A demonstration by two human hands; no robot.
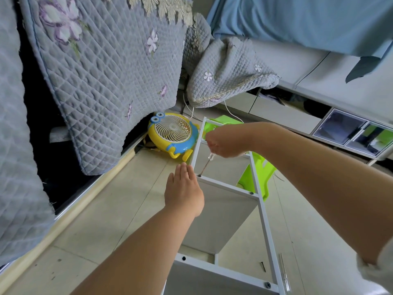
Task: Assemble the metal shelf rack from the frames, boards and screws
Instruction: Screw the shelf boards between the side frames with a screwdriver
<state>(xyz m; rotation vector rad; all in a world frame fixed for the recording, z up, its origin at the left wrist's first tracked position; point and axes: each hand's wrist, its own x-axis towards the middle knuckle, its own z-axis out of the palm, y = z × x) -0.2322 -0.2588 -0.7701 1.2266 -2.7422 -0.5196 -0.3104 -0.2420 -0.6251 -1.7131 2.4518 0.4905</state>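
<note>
Right hand [225,143] grips the screwdriver [207,163], tip at the rack frame [258,189] corner screw [199,175]; left hand [184,190], fingers straight, steadies the frame's left edge, floor tiles [110,209] beside.

Home living room, quilted sofa cover [102,67], toy fan [172,133]

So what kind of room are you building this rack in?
Most likely a room in a home, a living room or bedroom. A quilted floral cover drapes over furniture, a cartoon desk fan sits on the tiled floor, and a low cabinet with drawers lines the wall.
</note>
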